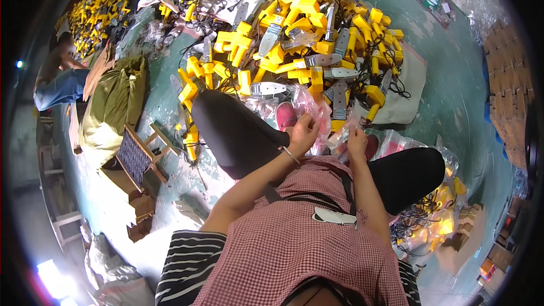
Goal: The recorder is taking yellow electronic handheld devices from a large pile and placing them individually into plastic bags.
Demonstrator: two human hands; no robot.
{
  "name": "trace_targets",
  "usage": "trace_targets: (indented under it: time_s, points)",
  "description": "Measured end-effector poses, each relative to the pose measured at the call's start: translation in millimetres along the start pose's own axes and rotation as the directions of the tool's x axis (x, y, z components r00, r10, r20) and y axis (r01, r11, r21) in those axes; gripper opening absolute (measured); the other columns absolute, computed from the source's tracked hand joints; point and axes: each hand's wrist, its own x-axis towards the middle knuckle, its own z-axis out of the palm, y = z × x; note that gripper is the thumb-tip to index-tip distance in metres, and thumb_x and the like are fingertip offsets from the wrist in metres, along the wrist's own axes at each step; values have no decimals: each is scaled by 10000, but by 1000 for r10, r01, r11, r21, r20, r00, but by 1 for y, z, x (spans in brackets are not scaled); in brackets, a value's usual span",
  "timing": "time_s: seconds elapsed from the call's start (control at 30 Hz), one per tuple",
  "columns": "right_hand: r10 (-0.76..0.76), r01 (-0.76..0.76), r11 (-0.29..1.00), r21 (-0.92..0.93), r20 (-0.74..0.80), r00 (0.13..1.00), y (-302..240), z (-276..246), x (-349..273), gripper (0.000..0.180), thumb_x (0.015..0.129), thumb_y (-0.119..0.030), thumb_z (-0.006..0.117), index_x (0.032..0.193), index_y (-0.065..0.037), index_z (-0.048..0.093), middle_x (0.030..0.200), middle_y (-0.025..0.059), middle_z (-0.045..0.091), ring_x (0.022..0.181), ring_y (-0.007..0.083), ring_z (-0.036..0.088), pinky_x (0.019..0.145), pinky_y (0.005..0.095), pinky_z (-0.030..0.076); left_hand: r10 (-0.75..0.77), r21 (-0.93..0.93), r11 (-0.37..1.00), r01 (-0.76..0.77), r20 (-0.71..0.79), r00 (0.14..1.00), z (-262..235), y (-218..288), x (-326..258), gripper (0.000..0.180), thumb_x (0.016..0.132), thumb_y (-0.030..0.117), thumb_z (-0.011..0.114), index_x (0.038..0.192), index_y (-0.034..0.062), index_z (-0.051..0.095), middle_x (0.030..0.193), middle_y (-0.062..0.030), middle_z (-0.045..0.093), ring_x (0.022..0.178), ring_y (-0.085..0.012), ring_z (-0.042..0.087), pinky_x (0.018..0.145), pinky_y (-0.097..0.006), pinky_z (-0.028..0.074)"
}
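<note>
My left hand [304,134] is closed, its fingers pinching a thin clear plastic bag [315,114] with pinkish print between my knees. Opposite it, my right hand [357,143] pinches clear plastic [344,134] too; I cannot tell whether both hands grip one bag or two. Just beyond my hands rises a big heap of yellow-handled corded tools [294,28] with flat grey metal plates, probably pipe welding irons. One grey plate [339,99] lies close past the plastic. More clear bags [396,143] rest by my right thigh.
A low wooden stool [148,156] and an olive sack [115,102] stand at left. Past them another person [59,76] sits near a second yellow heap [102,14]. Bagged yellow tools [439,215] lie beside my right leg. Cardboard stacks [510,96] line the right.
</note>
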Motion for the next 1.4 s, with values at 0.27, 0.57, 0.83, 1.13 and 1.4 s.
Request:
trace_targets:
  time_s: [0.27,0.57,0.83,1.13,1.4]
  points:
    - [-71,-46,936,349,315,947,-39,-44,-12,378,818,-330,706,717,25,621,614,-19,557,546,74,409,498,288,359,-141,-2,989,146,224,964,-7,40,-2,306,882,294,626,910,-4,559,764,-92,562,704,-147,544,590,-307,439]
    - [-319,51,913,404,631,707,-135,-122,-56,103,742,-32,699,831,2,663,751,-1,627,692,60,571,604,224,455,95,-396,897,198,608,788,-76,126,3,315,853,289,642,886,-23,613,778,-93,615,715,-171,585,633,-310,462]
    - [-216,-173,494,852,314,925,-94,-169,43,39,883,-42,581,864,-75,577,827,5,569,772,99,559,704,242,463,451,-156,890,-427,175,875,-194,169,10,249,784,175,695,952,25,587,1023,-155,601,944,-319,580,784,-372,458]
    - [164,-449,584,676,444,881,-131,-139,20,225,879,-51,596,1084,-92,513,886,13,549,654,69,507,551,210,433,-114,303,810,502,-759,641,-326,-224,77,327,846,285,612,1012,3,607,987,-212,620,946,-392,565,828,-472,457]
    - [262,-433,586,685,346,901,-100,-152,2,190,870,-47,597,1055,-71,563,871,-13,551,656,54,517,528,162,423,-795,21,335,942,-531,294,-361,-347,85,625,608,457,744,1027,0,660,999,-154,669,905,-270,656,756,-371,526]
